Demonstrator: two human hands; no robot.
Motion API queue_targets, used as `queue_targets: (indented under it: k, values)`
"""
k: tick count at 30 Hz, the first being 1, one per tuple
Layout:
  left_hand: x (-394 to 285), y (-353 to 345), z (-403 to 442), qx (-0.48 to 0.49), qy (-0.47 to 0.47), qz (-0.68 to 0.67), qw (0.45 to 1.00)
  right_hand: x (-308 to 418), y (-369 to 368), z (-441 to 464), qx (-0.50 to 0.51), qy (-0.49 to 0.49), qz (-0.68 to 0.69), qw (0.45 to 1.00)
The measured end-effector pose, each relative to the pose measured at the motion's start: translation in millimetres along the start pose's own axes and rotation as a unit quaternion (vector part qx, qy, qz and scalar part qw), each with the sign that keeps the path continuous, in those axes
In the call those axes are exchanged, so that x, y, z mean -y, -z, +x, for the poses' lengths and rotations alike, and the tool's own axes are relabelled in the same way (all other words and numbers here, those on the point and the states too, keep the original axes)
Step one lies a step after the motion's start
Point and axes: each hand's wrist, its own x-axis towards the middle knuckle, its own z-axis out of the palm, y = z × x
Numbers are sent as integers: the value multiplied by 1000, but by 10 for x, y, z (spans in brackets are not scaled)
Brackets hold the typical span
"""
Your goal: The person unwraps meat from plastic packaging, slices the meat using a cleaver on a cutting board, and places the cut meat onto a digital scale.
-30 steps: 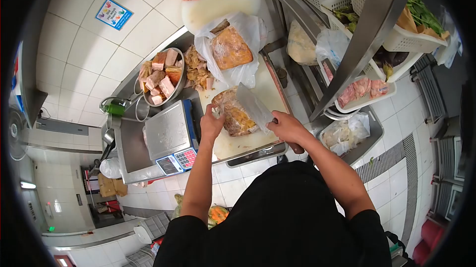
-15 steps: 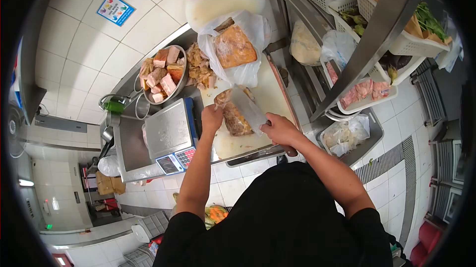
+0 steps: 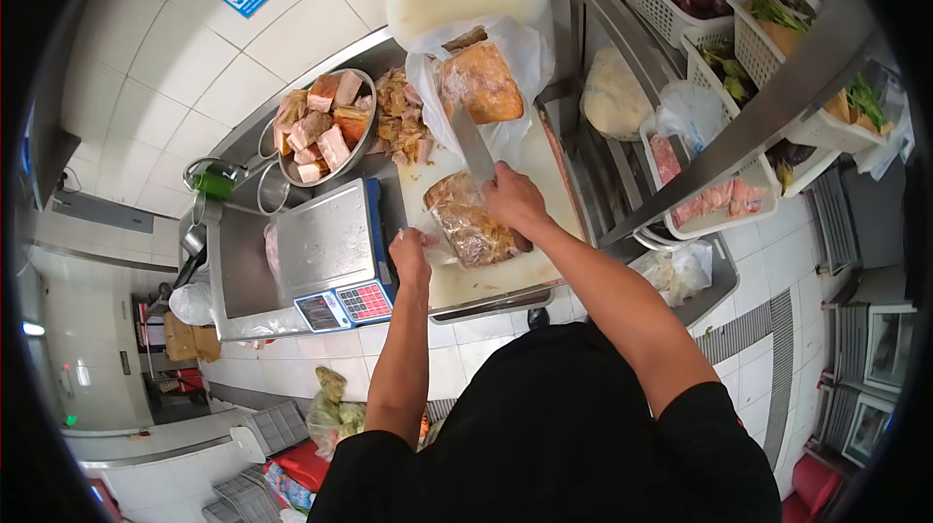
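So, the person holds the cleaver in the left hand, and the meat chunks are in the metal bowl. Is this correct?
Not quite: the cleaver is in the right hand, as the head view shows. The meat chunks are indeed in the metal bowl.

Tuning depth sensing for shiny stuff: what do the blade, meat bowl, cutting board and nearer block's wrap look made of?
Blade: probably steel, flat grey with a dull sheen.
Bowl: likely stainless steel, grey with a shiny rim.
Cutting board: probably plastic, pale and smooth-looking, no wood grain visible.
Wrap: apparently clear plastic film, glossy, going by creases and highlights.
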Motion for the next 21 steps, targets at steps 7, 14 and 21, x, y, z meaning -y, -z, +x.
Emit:
queue_targets:
  k: [7, 14, 21]
  values:
    - [-120, -94, 220, 73, -211, 253, 941, -340, 374, -367, 115, -41, 89, 989]
    - [-467, -120, 189, 171, -139, 644, 733, -339, 599, -781, 146, -40, 22, 988]
    - [389, 194, 788, 103, -50, 464, 878, -385, 523, -830, 137, 38, -83, 986]
